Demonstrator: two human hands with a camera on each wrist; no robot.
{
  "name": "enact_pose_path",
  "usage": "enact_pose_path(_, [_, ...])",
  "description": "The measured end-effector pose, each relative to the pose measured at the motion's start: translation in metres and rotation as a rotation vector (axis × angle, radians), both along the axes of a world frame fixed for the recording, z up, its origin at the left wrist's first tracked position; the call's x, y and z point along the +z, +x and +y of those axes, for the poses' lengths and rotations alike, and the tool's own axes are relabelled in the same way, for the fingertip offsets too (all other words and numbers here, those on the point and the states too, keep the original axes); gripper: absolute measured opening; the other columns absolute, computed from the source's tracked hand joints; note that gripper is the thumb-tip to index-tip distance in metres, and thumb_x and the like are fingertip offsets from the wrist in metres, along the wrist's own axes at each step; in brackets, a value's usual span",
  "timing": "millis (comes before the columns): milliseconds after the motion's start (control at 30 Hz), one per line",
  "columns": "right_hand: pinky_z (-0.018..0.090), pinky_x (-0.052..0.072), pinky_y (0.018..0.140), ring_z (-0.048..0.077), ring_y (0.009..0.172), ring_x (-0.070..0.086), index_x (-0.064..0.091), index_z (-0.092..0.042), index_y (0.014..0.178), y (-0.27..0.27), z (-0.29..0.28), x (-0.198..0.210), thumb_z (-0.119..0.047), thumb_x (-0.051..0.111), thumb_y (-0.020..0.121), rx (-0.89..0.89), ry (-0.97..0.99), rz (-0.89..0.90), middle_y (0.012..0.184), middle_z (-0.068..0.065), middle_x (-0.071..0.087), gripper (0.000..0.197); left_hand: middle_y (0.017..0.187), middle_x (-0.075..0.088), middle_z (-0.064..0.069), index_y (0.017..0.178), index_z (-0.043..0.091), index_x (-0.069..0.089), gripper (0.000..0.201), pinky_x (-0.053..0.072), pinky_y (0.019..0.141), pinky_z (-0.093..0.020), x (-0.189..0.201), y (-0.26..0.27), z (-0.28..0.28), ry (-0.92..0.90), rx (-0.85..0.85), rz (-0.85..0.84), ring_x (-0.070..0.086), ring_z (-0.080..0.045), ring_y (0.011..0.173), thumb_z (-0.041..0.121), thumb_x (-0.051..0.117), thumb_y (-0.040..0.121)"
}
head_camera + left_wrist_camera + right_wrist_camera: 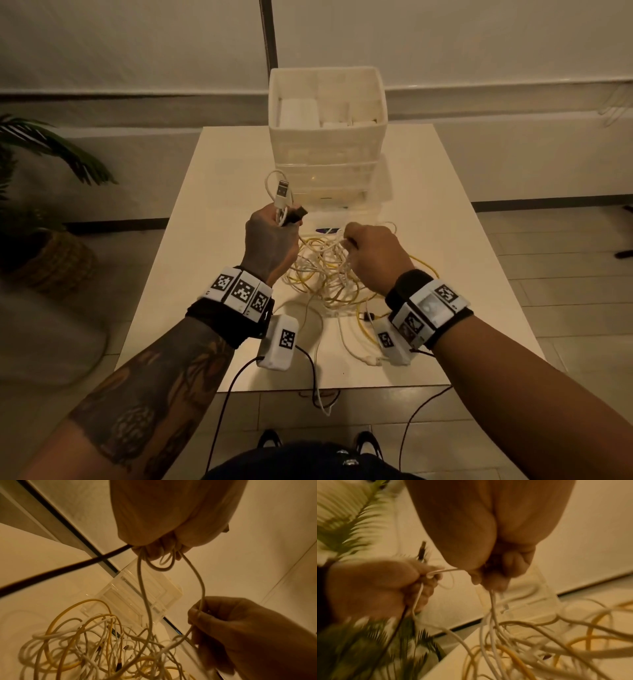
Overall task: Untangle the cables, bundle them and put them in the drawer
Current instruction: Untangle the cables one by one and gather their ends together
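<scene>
gripping hands [322,246], thin looped cables [325,274]

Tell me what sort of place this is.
Probably an indoor room set up for recording, not a lived-in home: a plain white table on tiled floor, bare pale wall, and a potted plant to one side.

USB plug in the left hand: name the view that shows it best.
Head view: the USB plug stands clear above the left hand, metal end visible. In the left wrist view the palm hides it; in the right wrist view nothing there reads clearly as the plug through the blur.
</scene>
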State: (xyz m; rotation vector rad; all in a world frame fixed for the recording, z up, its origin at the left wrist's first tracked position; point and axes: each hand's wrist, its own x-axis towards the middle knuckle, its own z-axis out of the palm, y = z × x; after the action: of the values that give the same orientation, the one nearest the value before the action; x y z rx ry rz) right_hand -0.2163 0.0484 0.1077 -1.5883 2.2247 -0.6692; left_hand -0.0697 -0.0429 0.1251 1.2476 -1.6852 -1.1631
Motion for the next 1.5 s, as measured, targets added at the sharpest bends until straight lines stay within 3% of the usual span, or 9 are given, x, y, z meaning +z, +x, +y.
enact_pose_path(233, [0.045, 0.058, 0.073, 0.029, 0.079, 0.069, 0.060, -0.012, 0.074, -0.008, 0.002, 0.009, -0.024, 0.047, 0.102, -0.031, 0.120, -0.367, 0.090, 0.014, 0.069, 0.033, 0.066, 0.058, 0.002, 0.083, 0.016, 0.063, 0.012, 0.044, 0.060, -0.030, -0.002, 0.003, -0.001, 0.032, 0.012, -0.003, 0.051, -0.015, 0.058, 0.016, 0.061, 0.094])
enact_pose_path(333, [0.034, 0.047, 0.072, 0.024, 0.082, 0.060, 0.068, -0.011, 0.090, -0.006, 0.001, 0.011, -0.027, 0.050, 0.100, 0.013, 0.114, -0.231, 0.097, 0.008, 0.062, 0.026, 0.062, 0.056, -0.001, 0.076, 0.018, 0.062, 0.018, 0.044, 0.058, -0.032, -0.002, 0.003, 0.001, 0.053, 0.009, -0.006, 0.050, -0.021, 0.057, 0.017, 0.061, 0.094])
enact_pose_path(500, [0.029, 0.049, 0.053, 0.016, 0.051, 0.062, 0.067, -0.005, 0.079, -0.005, -0.002, 0.013, -0.015, 0.063, 0.094, -0.065, -0.074, -0.514, 0.062, 0.006, 0.062, 0.018, 0.087, 0.068, -0.027, 0.074, 0.025, 0.060, 0.023, 0.047, 0.065, -0.035, 0.001, 0.004, 0.005, 0.030, -0.008, -0.015, 0.054, -0.023, 0.066, 0.015, 0.061, 0.094])
enact_pose_path(633, [0.027, 0.052, 0.044, 0.021, 0.046, 0.062, 0.061, 0.014, 0.086, -0.006, -0.001, 0.017, -0.007, 0.069, 0.088, -0.115, -0.179, -0.730, 0.063, 0.020, 0.062, 0.022, 0.070, 0.061, -0.005, 0.076, 0.020, 0.064, 0.017, 0.043, 0.055, -0.022, -0.001, 0.006, 0.008, 0.044, -0.062, -0.050, 0.052, -0.013, 0.056, 0.015, 0.063, 0.093])
enact_pose_path(733, [0.026, 0.050, 0.042, 0.022, 0.045, 0.061, 0.062, 0.011, 0.079, -0.003, -0.004, 0.020, -0.004, 0.068, 0.087, -0.092, -0.184, -0.740, 0.059, 0.020, 0.063, 0.018, 0.068, 0.063, 0.004, 0.082, 0.014, 0.067, 0.008, 0.041, 0.052, -0.013, -0.001, 0.004, 0.015, 0.053, -0.234, -0.082, 0.054, 0.000, 0.053, 0.010, 0.067, 0.089])
enact_pose_path(900, [0.023, 0.048, 0.043, 0.014, 0.041, 0.058, 0.064, 0.004, 0.074, 0.006, -0.011, 0.025, 0.004, 0.065, 0.087, -0.063, -0.222, -0.713, 0.049, 0.004, 0.062, 0.013, 0.058, 0.066, 0.011, 0.074, 0.020, 0.067, 0.021, 0.043, 0.053, -0.018, 0.003, 0.002, 0.022, 0.126, -0.489, -0.094, 0.056, -0.002, 0.051, 0.007, 0.063, 0.090])
enact_pose_path(1133, [0.027, 0.052, 0.053, 0.015, 0.056, 0.063, 0.067, 0.005, 0.091, 0.010, -0.007, 0.021, -0.001, 0.066, 0.089, -0.039, -0.304, -0.785, 0.069, 0.010, 0.066, 0.007, 0.044, 0.055, 0.014, 0.073, 0.021, 0.058, 0.026, 0.035, 0.044, -0.016, 0.013, 0.001, 0.018, 0.178, -0.414, -0.040, 0.046, 0.001, 0.040, 0.013, 0.055, 0.097])
enact_pose_path(1267, [0.029, 0.053, 0.056, 0.012, 0.060, 0.064, 0.068, -0.006, 0.100, 0.016, 0.001, 0.004, -0.008, 0.064, 0.091, 0.052, -0.153, -0.695, 0.074, 0.005, 0.068, 0.010, 0.053, 0.051, 0.004, 0.074, 0.016, 0.056, 0.025, 0.034, 0.050, -0.028, 0.012, -0.001, 0.014, 0.180, -0.311, -0.001, 0.043, -0.013, 0.049, 0.017, 0.053, 0.099])
enact_pose_path(1500, [0.028, 0.049, 0.071, 0.009, 0.069, 0.057, 0.066, -0.025, 0.077, 0.008, 0.005, -0.026, -0.020, 0.064, 0.092, 0.076, -0.007, -0.426, 0.072, -0.009, 0.062, 0.016, 0.062, 0.040, -0.009, 0.080, 0.008, 0.051, 0.022, 0.033, 0.040, -0.023, 0.029, 0.005, 0.006, 0.238, -0.257, 0.138, 0.036, -0.014, 0.044, 0.015, 0.050, 0.100])
